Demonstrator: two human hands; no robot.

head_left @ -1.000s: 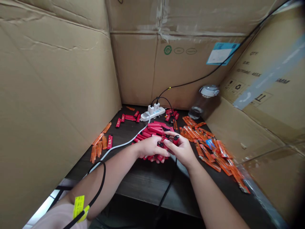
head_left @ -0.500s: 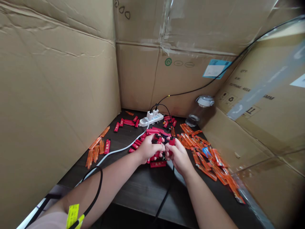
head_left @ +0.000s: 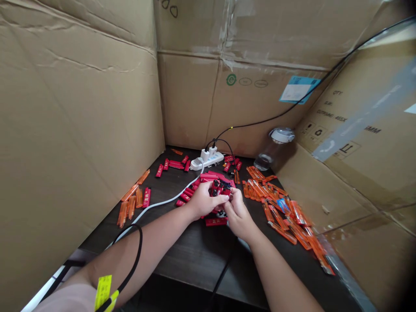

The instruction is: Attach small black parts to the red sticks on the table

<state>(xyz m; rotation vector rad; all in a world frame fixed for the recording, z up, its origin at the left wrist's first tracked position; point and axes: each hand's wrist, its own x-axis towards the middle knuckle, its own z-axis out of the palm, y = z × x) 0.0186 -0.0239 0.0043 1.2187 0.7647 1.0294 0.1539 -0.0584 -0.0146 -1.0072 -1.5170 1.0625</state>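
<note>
Left hand [head_left: 206, 201] and right hand [head_left: 238, 214] pressed together, pinching a red plastic lighter [head_left: 216, 189] low over the jumbled red pile [head_left: 211, 176] for short reach.

**My left hand [head_left: 206, 200] and right hand [head_left: 238, 213] met over the red lighters [head_left: 208, 176]**

They pressed together on the heap, just below a white power strip [head_left: 208, 160]. Orange lighters [head_left: 279, 216] lay scattered to my right, a plastic bottle [head_left: 274, 150] behind them. Cardboard walls [head_left: 74, 108] stood around the dark table [head_left: 195, 255].
</note>
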